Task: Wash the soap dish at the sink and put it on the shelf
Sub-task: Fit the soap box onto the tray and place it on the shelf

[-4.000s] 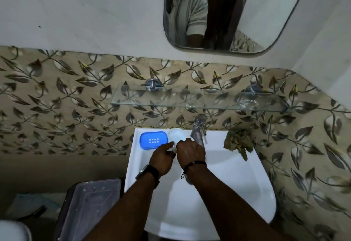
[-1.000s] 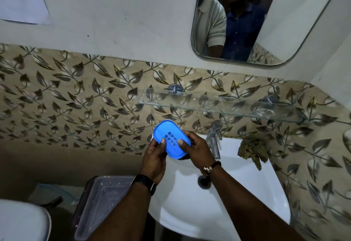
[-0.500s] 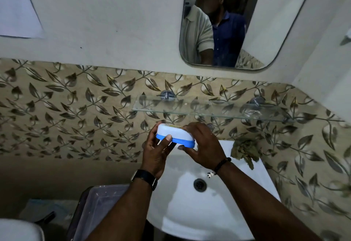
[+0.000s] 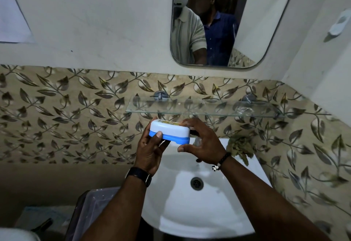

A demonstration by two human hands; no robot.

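White ceramic sink (image 4: 199, 220) nearest, drain at its middle. Above the basin, closed soap dish with white lid and blue base (image 4: 169, 131), level, below the clear glass wall shelf (image 4: 205, 108) and just in front of it. Left hand (image 4: 150, 149) clasped round its left end, thumb on the front edge. Right hand (image 4: 203, 142) curled about its right end. Rounded wall mirror (image 4: 247, 32) farthest back.

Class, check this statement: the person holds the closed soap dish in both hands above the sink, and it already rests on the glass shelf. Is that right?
Not quite. In the head view the soap dish is held by the left hand and right hand above the sink, but below the glass shelf, not resting on it.
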